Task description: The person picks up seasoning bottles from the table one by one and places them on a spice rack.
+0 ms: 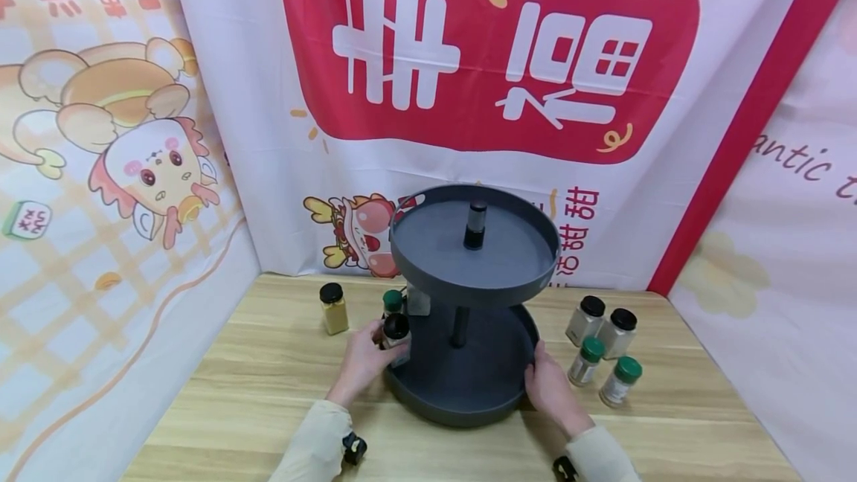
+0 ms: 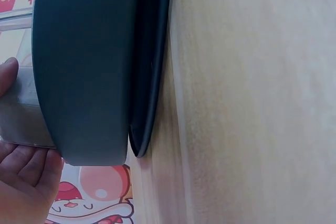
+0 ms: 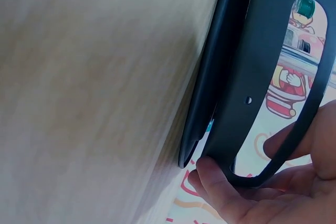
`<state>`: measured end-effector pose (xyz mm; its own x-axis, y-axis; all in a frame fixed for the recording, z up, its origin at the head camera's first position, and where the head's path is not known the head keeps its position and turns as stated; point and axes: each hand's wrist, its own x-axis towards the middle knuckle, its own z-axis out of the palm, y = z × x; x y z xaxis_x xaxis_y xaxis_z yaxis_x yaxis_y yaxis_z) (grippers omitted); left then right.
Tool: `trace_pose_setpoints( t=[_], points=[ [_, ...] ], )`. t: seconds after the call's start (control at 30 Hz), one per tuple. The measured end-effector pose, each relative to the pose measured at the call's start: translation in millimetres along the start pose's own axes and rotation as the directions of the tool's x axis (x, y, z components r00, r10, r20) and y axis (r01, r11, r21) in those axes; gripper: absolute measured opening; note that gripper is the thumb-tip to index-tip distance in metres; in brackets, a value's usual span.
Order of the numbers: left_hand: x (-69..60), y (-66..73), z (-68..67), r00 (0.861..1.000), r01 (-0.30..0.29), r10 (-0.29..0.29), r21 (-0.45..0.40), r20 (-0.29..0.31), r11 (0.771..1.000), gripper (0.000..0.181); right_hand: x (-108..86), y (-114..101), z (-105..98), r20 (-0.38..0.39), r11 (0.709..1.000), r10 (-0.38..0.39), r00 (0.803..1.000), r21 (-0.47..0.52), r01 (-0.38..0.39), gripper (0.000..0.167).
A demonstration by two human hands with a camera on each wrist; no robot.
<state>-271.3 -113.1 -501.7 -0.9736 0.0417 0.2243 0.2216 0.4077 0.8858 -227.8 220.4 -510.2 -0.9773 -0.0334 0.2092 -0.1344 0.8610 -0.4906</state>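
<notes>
A dark grey two-tier round rack (image 1: 455, 411) stands on the wooden table, its upper tray (image 1: 475, 292) carried on a central post. At the left rim of the lower tray, my left hand (image 1: 361, 363) grips a black-capped spice jar (image 1: 398, 341); thumb and fingers lie on opposite sides of its clear body (image 2: 23, 114). Behind it are a green-capped jar (image 1: 392, 302) and another clear jar (image 1: 419, 302), whose top the upper tray hides. My right hand (image 1: 552, 389) holds the lower tray's right wall at a slotted opening, fingers (image 3: 220, 184) around its edge.
A black-capped jar of yellow powder (image 1: 334, 312) stands on the table (image 1: 268, 393) at left. To the right are two black-capped jars (image 1: 585, 320) and two green-capped jars (image 1: 621, 382). A printed cloth (image 1: 268, 132) hangs behind the table.
</notes>
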Motion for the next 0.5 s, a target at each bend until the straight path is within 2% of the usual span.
trace_pose_setpoints(
  t=[0.23,0.5],
  points=[
    [3.1,-2.8,1.1,1.000,0.028,-0.028,0.008,0.005,1.000,0.047,0.2,-0.1,1.8,-0.009,1.000,0.011,1.000,0.000,-0.011,0.054],
    [4.7,-6.4,0.9,0.999,0.032,-0.033,0.048,0.012,0.998,0.052,-1.7,-0.4,3.4,0.012,1.000,0.021,1.000,0.007,-0.021,0.055]
  ],
)
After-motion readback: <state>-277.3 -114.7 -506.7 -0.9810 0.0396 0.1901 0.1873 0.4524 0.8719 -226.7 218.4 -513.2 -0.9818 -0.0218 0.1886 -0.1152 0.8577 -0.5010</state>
